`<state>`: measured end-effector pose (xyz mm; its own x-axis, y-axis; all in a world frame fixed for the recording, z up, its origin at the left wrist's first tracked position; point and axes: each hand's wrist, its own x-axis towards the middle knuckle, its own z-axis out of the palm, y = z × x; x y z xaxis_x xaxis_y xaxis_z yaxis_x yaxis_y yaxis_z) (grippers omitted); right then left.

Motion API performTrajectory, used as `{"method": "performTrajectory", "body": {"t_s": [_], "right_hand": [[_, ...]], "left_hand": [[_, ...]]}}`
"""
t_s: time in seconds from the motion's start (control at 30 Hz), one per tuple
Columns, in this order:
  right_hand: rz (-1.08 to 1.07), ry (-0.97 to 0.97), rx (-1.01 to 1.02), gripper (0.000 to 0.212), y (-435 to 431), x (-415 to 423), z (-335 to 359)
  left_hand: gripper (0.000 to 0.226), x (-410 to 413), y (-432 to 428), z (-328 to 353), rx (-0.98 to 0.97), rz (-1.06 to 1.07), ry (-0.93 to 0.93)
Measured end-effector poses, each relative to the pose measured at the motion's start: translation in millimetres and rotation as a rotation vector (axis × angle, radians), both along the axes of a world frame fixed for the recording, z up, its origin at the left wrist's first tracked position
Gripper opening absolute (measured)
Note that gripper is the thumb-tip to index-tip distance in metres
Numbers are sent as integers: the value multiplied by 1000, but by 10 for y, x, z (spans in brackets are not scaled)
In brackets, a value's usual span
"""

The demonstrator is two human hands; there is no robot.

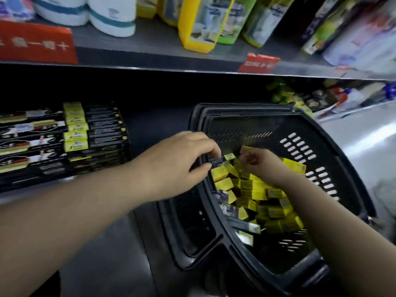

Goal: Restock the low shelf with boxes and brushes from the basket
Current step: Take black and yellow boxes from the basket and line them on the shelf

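The left hand (182,161) is pinching 1 dark box (215,161) at the basket (300,146) rim, with the shelf (147,125) lying leftward. I cannot tell the right hand's (259,163) grip.

Single head view, close, angled down at basket (334,159), shelf (150,58) ahead

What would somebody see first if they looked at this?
Probably the black basket on the right, heaped with bright yellow boxes. Both hands reach into it: the left hand pinches a dark box at the rim, and the right hand is down among the yellow ones. At left, stacked boxes fill the low shelf.
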<state>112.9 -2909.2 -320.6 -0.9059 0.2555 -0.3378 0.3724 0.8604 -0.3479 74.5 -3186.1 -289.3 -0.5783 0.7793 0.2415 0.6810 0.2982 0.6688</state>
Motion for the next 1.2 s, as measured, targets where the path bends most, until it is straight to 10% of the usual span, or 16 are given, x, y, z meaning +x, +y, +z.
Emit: {"method": "performTrajectory", "body": {"t_s": [0.23,0.47,0.67,0.83,0.97,1.2], "right_hand": [[268,-540,113,58,-49,170,-694],[387,-478,436,76,-306,209,-1029],[271,-467,297,59,-293,159,-825],[-303,-386,-601,36,-281,105,14],[-351,-264,-1190,42,-386,367,555],[-326,-132,-1288,37,-832,423,608]], "left_hand": [[35,17,227,-250,-204,-158,181],[38,10,236,-211,-182,-156,163],[26,-5,217,-211,-175,-171,150],[24,13,283,-196,-143,-59,47],[17,62,344,-144,129,217,-188],[28,55,347,-96,318,401,-851]]}}
